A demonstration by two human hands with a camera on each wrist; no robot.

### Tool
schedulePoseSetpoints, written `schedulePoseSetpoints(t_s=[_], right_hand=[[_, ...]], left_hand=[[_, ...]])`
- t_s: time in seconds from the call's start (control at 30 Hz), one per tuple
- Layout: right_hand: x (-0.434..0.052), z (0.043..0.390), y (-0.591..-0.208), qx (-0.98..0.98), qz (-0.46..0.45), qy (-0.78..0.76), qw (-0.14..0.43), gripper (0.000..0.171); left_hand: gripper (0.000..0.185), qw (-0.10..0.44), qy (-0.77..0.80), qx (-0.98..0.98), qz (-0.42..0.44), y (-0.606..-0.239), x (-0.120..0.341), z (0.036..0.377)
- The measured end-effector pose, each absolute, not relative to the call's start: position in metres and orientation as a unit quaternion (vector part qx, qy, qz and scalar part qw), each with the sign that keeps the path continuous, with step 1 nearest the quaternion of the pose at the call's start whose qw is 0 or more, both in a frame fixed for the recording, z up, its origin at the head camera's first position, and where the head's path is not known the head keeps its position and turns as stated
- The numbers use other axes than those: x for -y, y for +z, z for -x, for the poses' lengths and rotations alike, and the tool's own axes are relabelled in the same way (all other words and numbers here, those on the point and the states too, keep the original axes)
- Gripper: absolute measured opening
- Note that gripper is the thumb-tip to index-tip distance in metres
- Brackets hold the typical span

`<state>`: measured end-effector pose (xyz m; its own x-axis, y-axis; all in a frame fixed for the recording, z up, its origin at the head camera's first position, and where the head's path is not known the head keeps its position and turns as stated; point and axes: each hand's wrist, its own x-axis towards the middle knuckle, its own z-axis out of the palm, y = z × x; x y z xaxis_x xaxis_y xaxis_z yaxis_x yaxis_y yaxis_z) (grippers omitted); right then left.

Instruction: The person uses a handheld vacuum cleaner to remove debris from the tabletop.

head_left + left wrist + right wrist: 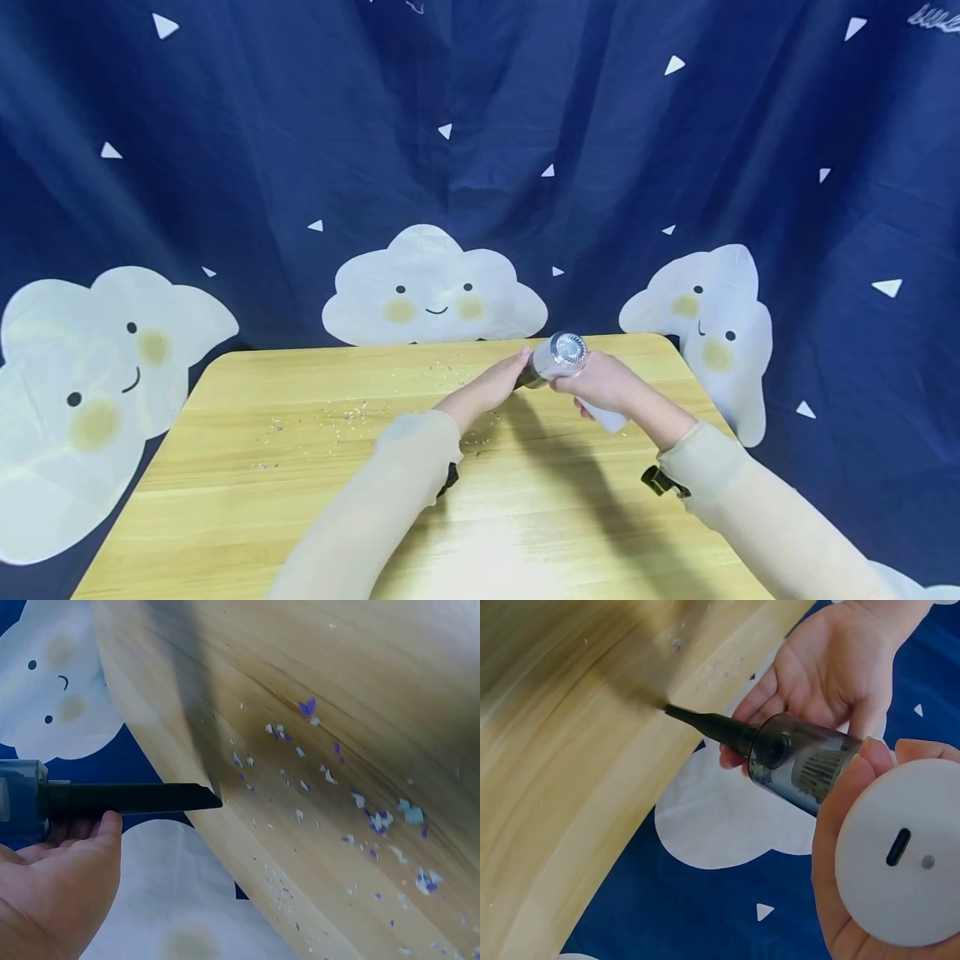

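The person is holding a small handheld vacuum point(558, 360) in the air above the far side of the wooden desk point(300, 492), both arms stretched forward. The right hand point(603, 385) is wrapping its grip around the white handle, fingers curled about the round end cap. The left hand point(498, 385) is lying flat-fingered under the black nozzle point(131, 799), its grip loose and wide, cradling rather than clasping. The nozzle is pointing at the desk's edge, its slanted tip just touching the wood in the wrist views. Paper scraps point(375, 821), white and purple, are lying scattered over the desk near the tip. Behind, a navy cloud-print curtain point(435, 287) is hanging.
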<state>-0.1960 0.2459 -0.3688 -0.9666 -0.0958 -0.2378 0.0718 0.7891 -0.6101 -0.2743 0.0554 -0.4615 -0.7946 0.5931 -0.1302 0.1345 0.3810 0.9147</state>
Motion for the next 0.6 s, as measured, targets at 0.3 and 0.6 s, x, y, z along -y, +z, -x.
schedulePoseSetpoints(t_s=[0.3,0.6], right_hand=[[-0.242,0.195,-0.369,-0.930,0.021,-0.342,0.133,0.026],[-0.245,0.190,-0.361,-0.922,0.029,-0.348,0.166,0.031]], left_hand=[[0.085,0.229,0.483,-0.816,-0.221,-0.462,-0.047,0.272],[0.084,0.251,0.474,-0.818,-0.209,-0.455,-0.043,0.261]])
